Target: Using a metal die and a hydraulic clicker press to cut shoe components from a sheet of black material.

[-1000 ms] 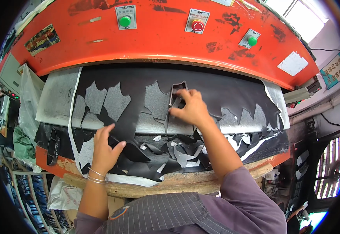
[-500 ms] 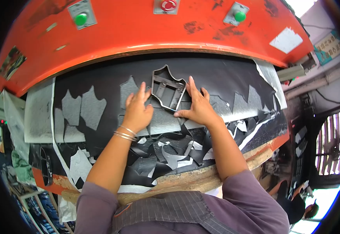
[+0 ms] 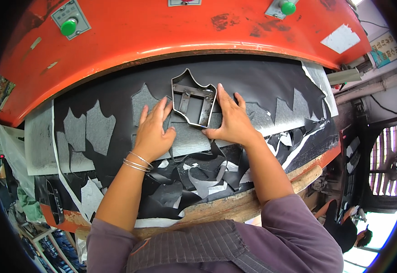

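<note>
Metal die between both hands

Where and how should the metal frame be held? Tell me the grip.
Probably best by the outer side walls of the metal frame, coming from left and right at once: it lies flat, its walls stand up around an open, barred middle, and the left hand and right hand are beside those two sides.

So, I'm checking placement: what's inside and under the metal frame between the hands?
Inside the metal frame are flat bars; through the gaps, part of the dark sheet shows beneath. Whatever lies directly under the metal itself is covered and can't be seen.
</note>
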A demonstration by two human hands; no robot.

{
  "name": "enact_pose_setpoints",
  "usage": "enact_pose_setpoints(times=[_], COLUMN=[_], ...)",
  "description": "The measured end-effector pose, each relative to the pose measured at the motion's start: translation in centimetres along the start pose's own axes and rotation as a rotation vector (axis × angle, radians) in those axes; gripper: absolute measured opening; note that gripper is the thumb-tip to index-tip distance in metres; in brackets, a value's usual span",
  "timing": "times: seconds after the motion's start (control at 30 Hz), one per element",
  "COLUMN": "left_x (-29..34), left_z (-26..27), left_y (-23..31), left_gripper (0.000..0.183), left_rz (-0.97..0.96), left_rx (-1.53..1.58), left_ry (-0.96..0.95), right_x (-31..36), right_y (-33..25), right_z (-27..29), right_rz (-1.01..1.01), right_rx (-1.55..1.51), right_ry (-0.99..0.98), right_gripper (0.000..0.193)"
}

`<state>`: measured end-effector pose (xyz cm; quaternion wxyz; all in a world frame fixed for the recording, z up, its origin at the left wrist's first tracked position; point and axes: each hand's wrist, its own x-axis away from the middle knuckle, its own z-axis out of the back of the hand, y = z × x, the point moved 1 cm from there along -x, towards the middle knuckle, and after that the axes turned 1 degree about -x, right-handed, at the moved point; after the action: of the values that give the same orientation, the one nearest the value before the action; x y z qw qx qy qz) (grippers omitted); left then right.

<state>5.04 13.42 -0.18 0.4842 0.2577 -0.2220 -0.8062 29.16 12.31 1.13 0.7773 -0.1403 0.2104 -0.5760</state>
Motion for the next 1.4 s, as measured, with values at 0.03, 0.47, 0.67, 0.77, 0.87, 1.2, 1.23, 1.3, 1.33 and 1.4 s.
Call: enact_pose_setpoints(times=[0.03, 0.47, 0.67, 0.77, 0.87, 1.2, 1.23, 1.3, 1.33, 1.4], left_x=[0.0, 1.2, 5.3, 4.8, 2.7, 23.1, 24.5, 25.7, 25.8, 26.5], left_z=[-0.2, -0.5, 6.4, 14.1, 17.8, 7.6, 6.7, 5.4, 5.0, 4.0], left_y=[0.2, 1.0, 5.4, 8.6, 9.3, 13.9, 14.6, 15.7, 16.0, 15.8], left_gripper=[0.076, 0.077, 0.018, 0.014, 0.025, 0.017, 0.017, 0.017, 0.016, 0.013], left_rz=[-0.022, 0.009, -0.036, -0.295, -0.261, 0.117, 0.100, 0.086, 0.109, 0.148], left_rx=[-0.022, -0.122, 0.119, -0.199, -0.535, 0.062, 0.014, -0.036, -0.061, -0.121], left_ry=[0.021, 0.038, 0.593, 1.104, 0.772, 0.023, 0.033, 0.045, 0.086, 0.156], right_x=[0.2, 0.6, 4.7, 0.8, -3.5, 18.9, 20.7, 22.4, 22.6, 22.9], right_y=[0.1, -0.7, -0.2, -3.0, -0.6, -14.6, -15.8, -16.6, -16.9, -17.2], right_z=[0.0, 0.5, 10.3, 17.7, 20.4, 5.9, 4.9, 2.9, 2.4, 2.1], right_rz=[-0.009, -0.006, -0.014, 0.135, -0.048, 0.382, 0.381, 0.423, 0.370, 0.352], right_rx=[0.014, 0.113, -0.355, -0.077, 0.239, -0.183, -0.174, -0.135, -0.053, 0.011], right_ry=[0.006, 0.006, 0.718, 1.288, 1.334, -0.288, -0.357, -0.293, -0.309, -0.278], right_gripper=[0.117, 0.116, 0.073, 0.064, 0.064, 0.059, 0.059, 0.053, 0.048, 0.038])
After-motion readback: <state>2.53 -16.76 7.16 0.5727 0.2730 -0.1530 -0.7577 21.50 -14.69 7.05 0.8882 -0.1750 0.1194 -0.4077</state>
